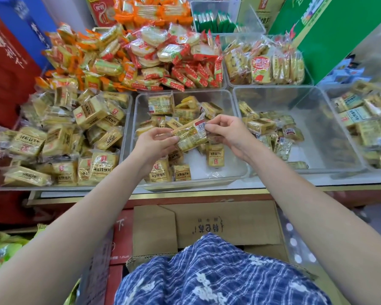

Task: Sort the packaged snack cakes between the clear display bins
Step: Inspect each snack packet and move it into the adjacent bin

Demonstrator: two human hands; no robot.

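Head view: both hands' fingers pinching one snack cake packet over middle bin.

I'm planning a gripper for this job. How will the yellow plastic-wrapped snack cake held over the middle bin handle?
The yellow wrapped snack cake is probably light: the left hand and right hand hold it by fingertips alone. Its glossy film looks slippery, and the loose crinkled wrapper ends would likely flex. Flat-sided, it seems unlikely to roll.
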